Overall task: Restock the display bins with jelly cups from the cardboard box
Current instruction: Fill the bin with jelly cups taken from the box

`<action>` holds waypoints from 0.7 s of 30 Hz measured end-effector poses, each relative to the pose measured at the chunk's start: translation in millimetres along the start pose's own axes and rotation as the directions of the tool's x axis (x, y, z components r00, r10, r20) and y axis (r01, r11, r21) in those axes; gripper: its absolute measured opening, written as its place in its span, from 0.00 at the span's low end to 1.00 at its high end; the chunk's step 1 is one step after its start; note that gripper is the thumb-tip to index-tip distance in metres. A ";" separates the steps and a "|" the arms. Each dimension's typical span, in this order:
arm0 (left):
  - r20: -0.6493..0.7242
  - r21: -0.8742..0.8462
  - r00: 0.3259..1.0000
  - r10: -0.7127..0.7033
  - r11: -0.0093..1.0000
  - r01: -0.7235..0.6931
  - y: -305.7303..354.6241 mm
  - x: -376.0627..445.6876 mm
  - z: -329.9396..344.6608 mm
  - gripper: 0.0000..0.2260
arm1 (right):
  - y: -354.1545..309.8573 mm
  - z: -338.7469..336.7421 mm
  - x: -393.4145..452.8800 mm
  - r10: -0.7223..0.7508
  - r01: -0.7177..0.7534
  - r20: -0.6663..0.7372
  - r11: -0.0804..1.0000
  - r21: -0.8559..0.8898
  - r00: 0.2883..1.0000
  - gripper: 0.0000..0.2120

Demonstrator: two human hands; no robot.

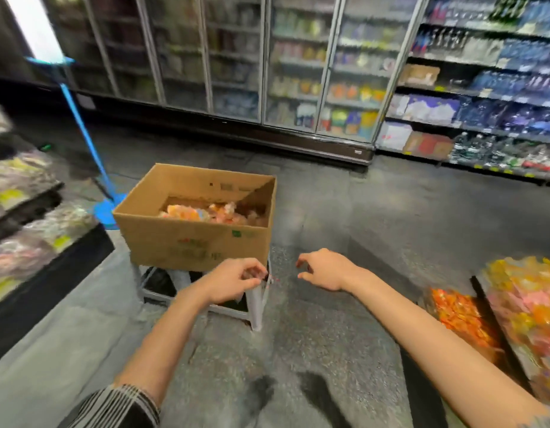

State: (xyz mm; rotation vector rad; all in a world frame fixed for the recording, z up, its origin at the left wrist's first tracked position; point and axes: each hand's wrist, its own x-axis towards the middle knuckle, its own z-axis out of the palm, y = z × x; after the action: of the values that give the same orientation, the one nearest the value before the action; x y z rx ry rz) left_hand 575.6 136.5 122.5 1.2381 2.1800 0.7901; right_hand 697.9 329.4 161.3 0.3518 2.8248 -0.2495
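Cardboard box (pixel 193 239) raised on stool (pixel 255 304), frame centre, for easy reach. Left hand (pixel 236 281) and right hand (pixel 324 270) loosely curled, holding nothing visible.

One cardboard box (pixel 193 239) sits on one grey stool (pixel 255 304), with a heap of jelly cups (pixel 211 213) inside, too blurred to count. Two display bins (pixel 483 304) show at right. Two hands appear, the left hand (pixel 236 281) and right hand (pixel 324 270), plus one blue broom (pixel 82 118).

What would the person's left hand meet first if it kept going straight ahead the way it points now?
Probably the near right corner of the cardboard box, which sits on a stool just beyond the left hand. Blur leaves depth uncertain.
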 end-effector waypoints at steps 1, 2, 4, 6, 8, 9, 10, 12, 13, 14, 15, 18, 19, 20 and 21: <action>-0.012 -0.006 1.000 -0.018 1.000 0.018 -12.0 4.0 -10.6 0.09 | -9.2 -4.8 19.7 -0.030 0.030 0.007 0.999 -0.013 1.000 0.17; -0.019 -0.007 0.999 -0.030 1.000 0.030 -24.3 8.9 -20.1 0.08 | -17.0 -8.9 39.5 -0.059 0.059 0.011 0.998 -0.021 0.998 0.16; -0.016 -0.014 0.998 -0.053 0.998 0.053 -48.0 21.7 -37.2 0.08 | -27.8 -12.9 81.2 -0.091 0.091 0.018 0.995 -0.026 0.996 0.16; -0.004 -0.033 0.996 -0.086 0.996 0.086 -71.7 37.5 -52.5 0.08 | -34.2 -13.0 126.2 -0.112 0.113 0.039 0.993 -0.018 0.993 0.16; -0.008 -0.057 0.993 -0.120 0.991 0.120 -95.2 56.4 -68.2 0.08 | -37.5 -12.7 172.1 -0.140 0.141 0.069 0.990 -0.012 0.988 0.16; -0.016 -0.074 0.990 -0.137 0.988 0.136 -108.0 66.3 -76.5 0.08 | -38.5 -14.0 194.7 -0.154 0.155 0.086 0.988 -0.008 0.984 0.16; -0.023 -0.098 0.987 -0.157 0.983 0.154 -120.9 75.9 -85.1 0.08 | -39.3 -15.7 216.9 -0.166 0.168 0.100 0.986 -0.006 0.981 0.17; -0.036 -0.135 0.980 -0.196 0.972 0.190 -145.0 93.1 -101.8 0.08 | -40.8 -20.0 256.8 -0.177 0.176 0.126 0.984 0.015 0.976 0.17; -0.041 -0.142 0.977 -0.211 0.969 0.203 -156.5 102.1 -109.9 0.07 | -40.6 -21.7 276.1 -0.181 0.178 0.137 0.984 0.030 0.974 0.17; -0.047 -0.148 0.972 -0.229 0.964 0.220 -168.1 111.4 -116.9 0.07 | -39.4 -22.6 295.0 -0.184 0.180 0.151 0.983 0.044 0.971 0.16; -0.053 -0.161 0.967 -0.249 0.958 0.238 -179.0 121.2 -124.2 0.07 | -37.1 -22.2 314.9 -0.186 0.180 0.168 0.982 0.056 0.968 0.16; -0.077 -0.225 0.945 -0.317 0.929 0.293 -210.7 148.5 -143.1 0.11 | -31.4 -20.9 368.3 -0.179 0.163 0.211 0.982 0.093 0.961 0.14; -0.091 -0.258 0.934 -0.344 0.914 0.312 -219.8 156.3 -147.8 0.13 | -30.4 -19.4 383.5 -0.180 0.160 0.225 0.981 0.106 0.957 0.14; -0.107 -0.286 0.922 -0.372 0.900 0.330 -229.3 164.7 -151.8 0.16 | -29.9 -15.9 397.9 -0.169 0.144 0.247 0.983 0.117 0.954 0.14; -0.121 -0.300 0.907 -0.403 0.886 0.354 -240.2 173.7 -155.6 0.19 | -29.0 -11.9 412.4 -0.159 0.128 0.266 0.983 0.131 0.951 0.14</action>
State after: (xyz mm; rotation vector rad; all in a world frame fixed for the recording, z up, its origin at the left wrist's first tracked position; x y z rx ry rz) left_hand 251.7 152.6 39.4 0.5931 2.2599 1.0193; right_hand 303.6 392.4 53.4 0.1212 2.5682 -0.4528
